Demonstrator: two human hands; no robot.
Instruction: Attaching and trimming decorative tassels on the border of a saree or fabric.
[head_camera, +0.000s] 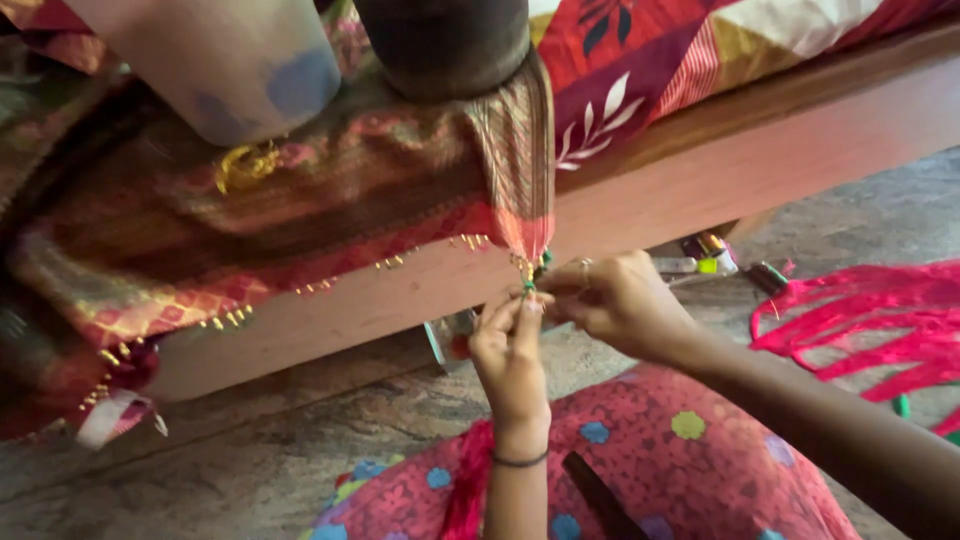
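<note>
The red and gold striped woven cloth end (515, 165) hangs off the long wooden bed rail (760, 160), tapering to a point at its lower edge. Its long axis runs from twelve o'clock down to six o'clock, and the small green and gold tassel knot (527, 281) sits at that bottom tip. The left hand (510, 355) rises from six o'clock, fingertips pinched shut on the knot from below. The right hand (620, 300) comes in from three o'clock, fingers curled and closed on the same tip; what it pinches is hidden. Both touch the tip. Loose pink threads (870, 320) lie on the stone floor (250, 450) at four o'clock, well apart.
</note>
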